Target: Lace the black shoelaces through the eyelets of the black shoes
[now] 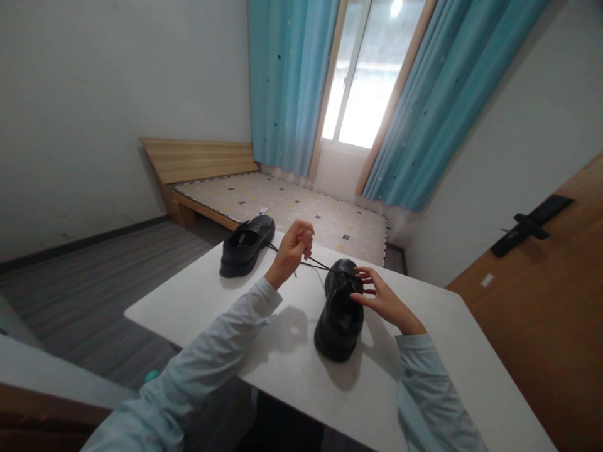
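A black lace-up shoe (340, 323) stands on the white table (198, 317), its toe pointing away from me. Out of its eyelets a dark shoelace (316, 264) runs left, drawn taut to my left hand (294, 246), whose fingers are pinched closed on it above the table. On the shoe's right side rests my right hand (379, 297), fingers spread and touching the upper near the lacing; nothing shows gripped in it. Another black shoe (245, 247) sits at the table's far left, beyond my left wrist, with a loose dark lace beside it.
Past the table's far edge is a bed with a patterned mattress (301, 204) and a wooden headboard (202, 158). Blue curtains (292, 81) flank a bright window (362, 81). A wooden door (541, 301) with a black handle (530, 226) stands on the right.
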### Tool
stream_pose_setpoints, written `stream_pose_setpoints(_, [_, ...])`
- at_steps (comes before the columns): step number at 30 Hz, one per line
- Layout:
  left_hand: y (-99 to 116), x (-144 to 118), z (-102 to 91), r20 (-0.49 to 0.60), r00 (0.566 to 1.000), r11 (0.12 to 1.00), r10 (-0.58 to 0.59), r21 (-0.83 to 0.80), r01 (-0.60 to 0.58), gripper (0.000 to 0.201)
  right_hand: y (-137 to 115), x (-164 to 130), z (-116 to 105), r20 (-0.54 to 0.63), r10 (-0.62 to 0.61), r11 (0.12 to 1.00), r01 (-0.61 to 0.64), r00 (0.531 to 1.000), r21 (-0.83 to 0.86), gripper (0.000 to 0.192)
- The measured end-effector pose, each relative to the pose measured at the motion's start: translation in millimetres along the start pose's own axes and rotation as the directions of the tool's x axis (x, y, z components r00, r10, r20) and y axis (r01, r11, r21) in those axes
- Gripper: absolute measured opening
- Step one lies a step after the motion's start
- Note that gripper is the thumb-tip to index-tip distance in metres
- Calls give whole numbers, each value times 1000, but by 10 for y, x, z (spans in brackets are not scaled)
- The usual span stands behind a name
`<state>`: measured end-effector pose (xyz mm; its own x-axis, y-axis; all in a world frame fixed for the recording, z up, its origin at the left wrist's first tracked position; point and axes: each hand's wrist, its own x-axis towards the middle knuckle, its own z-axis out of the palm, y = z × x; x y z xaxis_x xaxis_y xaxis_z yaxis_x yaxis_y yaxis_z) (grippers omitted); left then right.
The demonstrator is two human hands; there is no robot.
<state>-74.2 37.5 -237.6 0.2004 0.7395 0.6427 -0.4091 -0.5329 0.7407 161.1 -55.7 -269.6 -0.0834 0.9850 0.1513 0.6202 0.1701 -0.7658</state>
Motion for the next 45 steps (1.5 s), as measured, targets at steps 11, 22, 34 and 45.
stream_pose_setpoints(11, [-141,-83,27,412,894,855,-178,514,-67,24,-79,1,103,-109,-231,972,223,967,-76,44])
stream_pose_setpoints(22, [-225,-155,92,484,841,831,-240,551,-80,12,-182,34,257,-247,-367,925,323,897,-199,11])
stream_pose_setpoints(34, [-236,-192,143,455,852,844,-258,535,-30,10,-68,73,255,-245,-398,906,337,884,-256,7])
stream_pose_setpoints(45, [-260,-240,196,375,880,877,-291,472,89,12,-135,67,279,-245,-324,941,284,914,-186,5])
